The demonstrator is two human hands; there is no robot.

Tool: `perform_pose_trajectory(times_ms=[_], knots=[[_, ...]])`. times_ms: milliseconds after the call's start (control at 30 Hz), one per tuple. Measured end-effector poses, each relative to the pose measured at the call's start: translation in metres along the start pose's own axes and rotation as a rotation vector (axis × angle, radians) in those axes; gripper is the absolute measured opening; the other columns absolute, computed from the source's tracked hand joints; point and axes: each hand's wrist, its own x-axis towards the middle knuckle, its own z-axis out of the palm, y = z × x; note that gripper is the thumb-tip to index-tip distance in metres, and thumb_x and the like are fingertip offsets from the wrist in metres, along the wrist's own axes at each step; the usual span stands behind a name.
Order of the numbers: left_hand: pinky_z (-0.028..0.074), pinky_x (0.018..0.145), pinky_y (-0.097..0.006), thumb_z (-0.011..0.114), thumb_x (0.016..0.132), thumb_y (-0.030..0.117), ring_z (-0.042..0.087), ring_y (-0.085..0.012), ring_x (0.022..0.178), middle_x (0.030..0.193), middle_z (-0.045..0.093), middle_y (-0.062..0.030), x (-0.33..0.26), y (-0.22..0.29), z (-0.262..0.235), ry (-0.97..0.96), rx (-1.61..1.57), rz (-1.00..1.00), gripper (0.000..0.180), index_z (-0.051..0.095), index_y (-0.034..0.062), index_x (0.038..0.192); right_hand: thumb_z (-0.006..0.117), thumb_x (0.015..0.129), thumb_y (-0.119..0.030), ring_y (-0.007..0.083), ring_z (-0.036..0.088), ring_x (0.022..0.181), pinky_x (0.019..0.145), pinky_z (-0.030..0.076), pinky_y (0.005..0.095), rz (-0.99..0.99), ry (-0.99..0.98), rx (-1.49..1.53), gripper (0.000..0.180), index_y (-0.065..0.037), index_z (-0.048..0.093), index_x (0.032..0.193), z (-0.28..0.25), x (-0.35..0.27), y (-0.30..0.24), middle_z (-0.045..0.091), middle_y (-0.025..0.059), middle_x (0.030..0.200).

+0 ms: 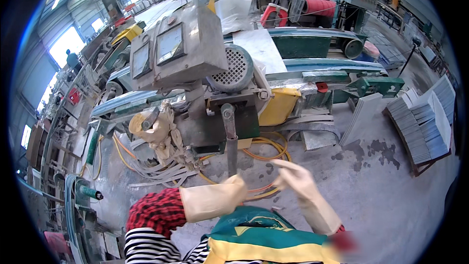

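Both my hands wear long cream rubber gloves, with red-and-black checked sleeves above them. My left hand (236, 188) is bent in front of my body at the lower end of a grey pipe (232, 154) that hangs from the machine. Its fingers are folded out of sight, so whether it touches the pipe is unclear. To the right, my right hand (295, 180) is raised over the floor, fingers stretched out toward the left, with nothing seen in it. Above stands the machine's grey control box (178, 44) with two small windows, beside a round motor with a mesh cover (232, 71).
Yellow and orange hoses (273, 149) coil on the wet-spotted floor below the machine. Cream gloves and rags (159, 129) hang at its left. A yellow bin (279, 106) stands behind. Stone slabs (425, 122) are stacked at right; another slab (360, 117) leans nearby.
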Motion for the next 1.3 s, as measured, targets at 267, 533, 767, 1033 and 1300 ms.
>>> perform_pose_trajectory(times_ms=[267, 533, 767, 1033, 1300], knots=[[0.045, 0.097, -0.033, 0.066, 0.082, 0.032, 0.066, -0.0214, 0.107, 0.102, 0.074, -0.0008, -0.101, -0.005, 0.046, -0.106, 0.037, -0.185, 0.03, 0.075, 0.0159, 0.105, 0.056, 0.096, -0.053, 0.0184, 0.066, 0.075, 0.069, 0.05, 0.0306, 0.041, -0.368, -0.512, 0.05, -0.011, 0.069, 0.119, 0.162, 0.115, -0.01, 0.066, 0.0068, 0.076], [0.044, 0.107, -0.046, 0.063, 0.095, 0.033, 0.057, -0.024, 0.126, 0.136, 0.058, -0.0158, -0.127, 0.035, 0.157, 0.792, -1.067, -0.81, 0.059, 0.045, 0.0086, 0.146, 0.059, 0.102, -0.032, 0.0086, 0.054, 0.058, 0.053, 0.044, 0.0242, -0.193, -0.482, 0.333, 0.036, -0.002, 0.068, 0.121, 0.228, 0.136, -0.022, 0.06, 0.0013, 0.067], [0.045, 0.112, -0.049, 0.051, 0.105, 0.034, 0.053, -0.0274, 0.127, 0.136, 0.051, -0.0106, -0.117, -0.025, 0.14, -0.538, 0.904, -0.98, 0.048, 0.038, 0.006, 0.142, 0.058, 0.103, -0.03, 0.0105, 0.055, 0.057, 0.053, 0.045, 0.0256, -0.169, -0.445, 0.248, 0.034, -0.001, 0.068, 0.118, 0.223, 0.142, -0.023, 0.061, 0.0028, 0.067], [0.05, 0.11, -0.049, 0.043, 0.107, 0.037, 0.06, -0.0284, 0.116, 0.12, 0.059, -0.0115, -0.113, -0.039, 0.117, -1.725, 1.48, -0.068, 0.039, 0.053, 0.0011, 0.115, 0.059, 0.102, -0.031, 0.0113, 0.06, 0.063, 0.061, 0.048, 0.0261, -0.159, -0.491, -0.004, 0.036, -0.002, 0.067, 0.121, 0.154, 0.129, -0.03, 0.064, 0.003, 0.071], [0.046, 0.112, -0.047, 0.04, 0.109, 0.033, 0.062, -0.0243, 0.104, 0.103, 0.058, -0.0094, -0.176, -0.114, 0.066, -2.27, 1.589, -0.232, 0.031, 0.05, 0.0034, 0.11, 0.059, 0.101, -0.024, 0.0136, 0.066, 0.067, 0.062, 0.052, 0.0253, -0.092, 0.222, 0.067, 0.031, -0.002, 0.066, 0.123, 0.003, 0.039, 0.031, 0.07, 0.0068, 0.078]])
